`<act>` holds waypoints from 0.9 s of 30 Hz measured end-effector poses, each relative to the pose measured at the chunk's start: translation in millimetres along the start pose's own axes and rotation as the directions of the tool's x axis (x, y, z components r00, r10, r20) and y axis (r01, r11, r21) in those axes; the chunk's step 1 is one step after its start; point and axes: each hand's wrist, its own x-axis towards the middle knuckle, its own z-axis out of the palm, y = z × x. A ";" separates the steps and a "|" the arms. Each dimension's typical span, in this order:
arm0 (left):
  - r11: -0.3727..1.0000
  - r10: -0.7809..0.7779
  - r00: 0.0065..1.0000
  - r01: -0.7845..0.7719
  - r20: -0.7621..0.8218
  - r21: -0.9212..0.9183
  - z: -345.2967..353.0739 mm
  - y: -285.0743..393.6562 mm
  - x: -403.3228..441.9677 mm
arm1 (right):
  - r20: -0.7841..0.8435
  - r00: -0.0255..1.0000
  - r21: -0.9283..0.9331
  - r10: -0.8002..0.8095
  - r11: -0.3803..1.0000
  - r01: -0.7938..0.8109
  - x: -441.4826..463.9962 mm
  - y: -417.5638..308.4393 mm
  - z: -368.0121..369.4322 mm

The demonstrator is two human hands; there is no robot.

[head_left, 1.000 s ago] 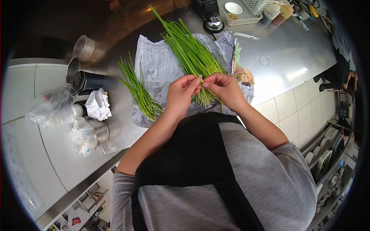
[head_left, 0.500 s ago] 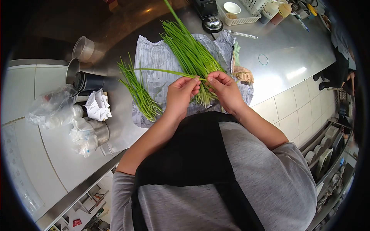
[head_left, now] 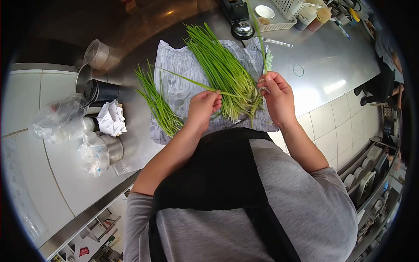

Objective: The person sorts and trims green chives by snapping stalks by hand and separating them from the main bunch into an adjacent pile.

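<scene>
My left hand [head_left: 203, 107] pinches a long green chive [head_left: 188, 80] between thumb and fingertips; its leafy end points up and left, its pale end toward the big pile. My right hand [head_left: 278, 95] is closed at the pile's right side, with another long thin blade [head_left: 263, 50] rising from its fingers. Between and beyond the hands lies a large pile of chives [head_left: 220, 65], pale root ends toward me. A smaller bunch of chives [head_left: 159, 105] rests left of my left hand. Both lie on crumpled newspaper [head_left: 171, 54].
A bell [head_left: 242, 29], a pen [head_left: 277, 42], a white basket [head_left: 279, 25] and sauce bottles [head_left: 320, 18] stand at the back. On the left are a black cup [head_left: 101, 91], paper slips [head_left: 111, 118] and plastic bags [head_left: 94, 153]. Another person [head_left: 384, 65] is at far right.
My hands were close together on one chive and are now apart. The right hand has moved right and up, and the blade above the pile has swung right with it.
</scene>
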 end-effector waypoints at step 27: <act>0.940 0.337 0.936 -0.328 0.103 -0.091 19.3 26.0 -30.5 | -0.003 0.954 0.063 0.300 0.952 -0.299 0.1 21.8 -5.8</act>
